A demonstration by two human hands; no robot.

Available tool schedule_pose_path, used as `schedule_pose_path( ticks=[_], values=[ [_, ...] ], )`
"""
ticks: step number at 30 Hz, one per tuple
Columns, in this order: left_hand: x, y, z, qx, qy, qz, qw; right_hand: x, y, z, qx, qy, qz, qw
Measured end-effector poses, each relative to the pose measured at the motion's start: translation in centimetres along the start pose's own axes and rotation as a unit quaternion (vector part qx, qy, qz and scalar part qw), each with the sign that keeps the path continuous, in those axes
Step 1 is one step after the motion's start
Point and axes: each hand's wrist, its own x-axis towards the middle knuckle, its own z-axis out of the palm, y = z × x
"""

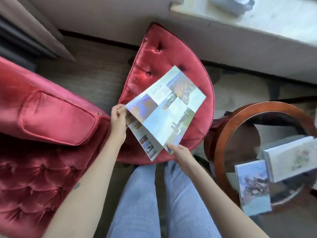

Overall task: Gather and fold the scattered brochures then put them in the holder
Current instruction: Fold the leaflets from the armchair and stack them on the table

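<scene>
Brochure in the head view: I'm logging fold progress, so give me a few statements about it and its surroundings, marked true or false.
1. The left hand and the right hand both pinch the brochure. True.
2. The brochure is folded shut. False: it is spread open over the red cushion.
3. A second brochure lies on the round table. True.
4. The round table stands at the person's left. False: it is at their right.

Light: we see daylight from the upper right, washing out the ledge point(274, 26).
Sheen: we note bright patches on the red cushion point(151, 54).
Blur: we find edges soft, lines bowed.
</scene>
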Motion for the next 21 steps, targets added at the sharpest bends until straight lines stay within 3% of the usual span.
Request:
schedule_pose_path(
  ticks=[4, 8, 11, 14, 17, 21],
  values=[
    [-1.4, 0.5, 3.3, -0.046, -0.085, -0.050, 0.994, -0.6, 0.9, 0.3, 0.048, -0.003, -0.022, 0.999],
    [-3.8, -0.5, 5.6, 0.095, -0.163, -0.125, 0.974, -0.4, 0.7, 0.6, 0.059, 0.017, -0.039, 0.997],
    [-5.0, -2.6, 6.3, 0.178, -0.131, -0.083, 0.972, -0.3, 0.8, 0.6, 0.025, 0.031, -0.039, 0.998],
    [-5.7, -2.9, 6.5, 0.124, -0.090, -0.074, 0.985, -0.1, 1.5, -0.1, 0.062, 0.013, -0.009, 0.998],
    [-5.3, -1.9, 5.9, 0.049, -0.070, -0.084, 0.993, 0.2, 1.1, -2.2, 0.158, 0.028, 0.013, 0.987],
    [-4.1, -0.6, 4.4, 0.062, -0.098, -0.104, 0.988, 1.8, -0.8, -6.6, 0.366, 0.050, -0.014, 0.929]
  ],
)
